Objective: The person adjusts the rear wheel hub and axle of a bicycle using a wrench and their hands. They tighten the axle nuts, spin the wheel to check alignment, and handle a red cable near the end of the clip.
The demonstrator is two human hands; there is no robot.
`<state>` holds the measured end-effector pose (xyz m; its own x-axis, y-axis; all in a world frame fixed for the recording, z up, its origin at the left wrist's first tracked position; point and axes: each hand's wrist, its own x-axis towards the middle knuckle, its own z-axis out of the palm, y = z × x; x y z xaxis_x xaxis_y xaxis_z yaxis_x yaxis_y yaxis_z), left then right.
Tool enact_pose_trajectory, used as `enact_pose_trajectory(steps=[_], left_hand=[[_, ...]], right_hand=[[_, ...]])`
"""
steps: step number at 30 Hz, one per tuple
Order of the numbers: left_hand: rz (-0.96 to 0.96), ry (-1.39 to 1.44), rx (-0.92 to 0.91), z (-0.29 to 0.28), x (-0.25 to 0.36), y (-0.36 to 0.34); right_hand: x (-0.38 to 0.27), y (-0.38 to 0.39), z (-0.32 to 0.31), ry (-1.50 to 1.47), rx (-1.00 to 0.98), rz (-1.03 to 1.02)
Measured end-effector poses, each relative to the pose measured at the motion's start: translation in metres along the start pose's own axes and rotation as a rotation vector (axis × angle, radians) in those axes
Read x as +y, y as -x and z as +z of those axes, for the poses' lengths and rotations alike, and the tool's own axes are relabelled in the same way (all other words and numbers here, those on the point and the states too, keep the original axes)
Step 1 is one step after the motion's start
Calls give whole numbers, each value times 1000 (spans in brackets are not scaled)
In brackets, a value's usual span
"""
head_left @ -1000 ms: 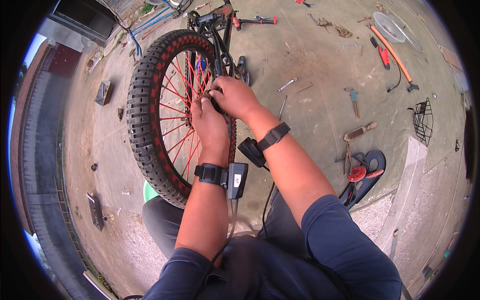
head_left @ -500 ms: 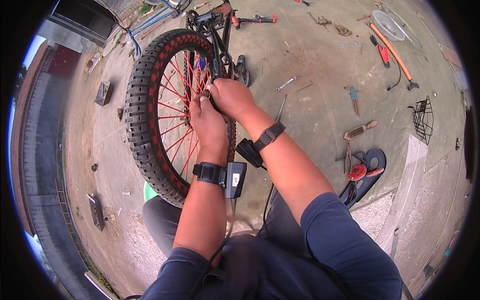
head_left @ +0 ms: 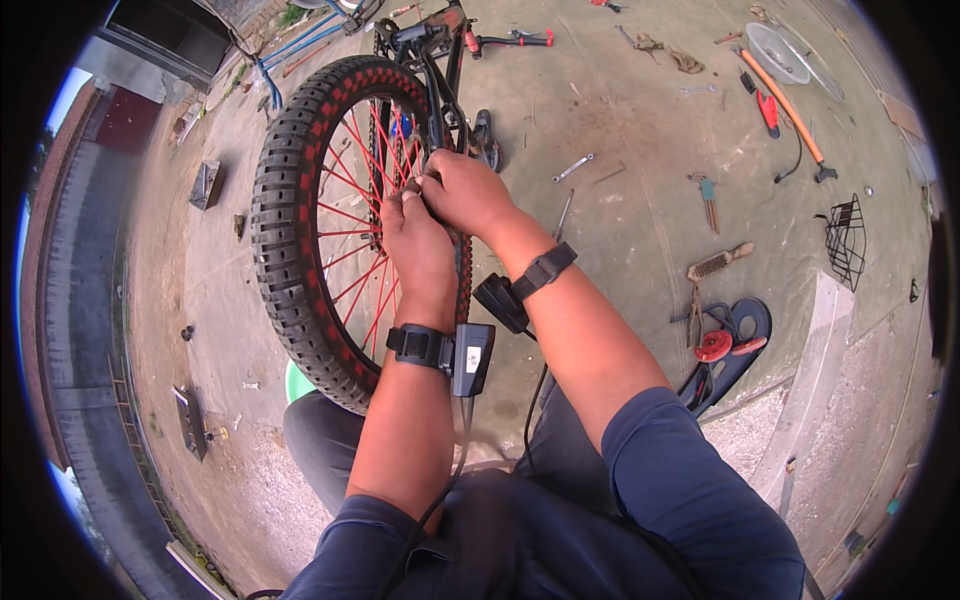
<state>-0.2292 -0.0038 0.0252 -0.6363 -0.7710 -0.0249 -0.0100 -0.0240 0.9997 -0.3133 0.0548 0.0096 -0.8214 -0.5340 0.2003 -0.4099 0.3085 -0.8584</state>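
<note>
A bicycle wheel with a knobbly black tyre (head_left: 285,215) and red spokes (head_left: 350,215) stands upright in front of me, joined to a dark frame (head_left: 447,75). Both my hands meet beside its hub, on the wheel's right side. My left hand (head_left: 420,245) is closed, thumb and fingers pinched together near the spokes. Just above it and to the right, my right hand (head_left: 470,188) is curled closed with its thumb toward the left fingertips. A small dark part shows between the fingertips, too hidden to name.
On the ground at right lie a combination wrench (head_left: 573,167), a screwdriver (head_left: 564,212), a hex key set (head_left: 709,203), a wire brush (head_left: 720,262), an orange-handled pump-like tool (head_left: 780,95) and a sandal (head_left: 740,350). A green basin (head_left: 296,382) sits by my left knee.
My right hand has shifted slightly up and to the right. The wheel has moved a little to the right. Both hands remain closed at the hub.
</note>
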Motion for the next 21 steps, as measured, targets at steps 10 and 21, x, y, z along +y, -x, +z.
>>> enact_pose_trajectory(steps=[10,21], left_hand=[[-76,-34,-12,-1,9,8],[-11,13,17,2,3,4]], right_hand=[[-9,-4,1,125,-85,150],[8,-2,-2,-56,-4,-96]])
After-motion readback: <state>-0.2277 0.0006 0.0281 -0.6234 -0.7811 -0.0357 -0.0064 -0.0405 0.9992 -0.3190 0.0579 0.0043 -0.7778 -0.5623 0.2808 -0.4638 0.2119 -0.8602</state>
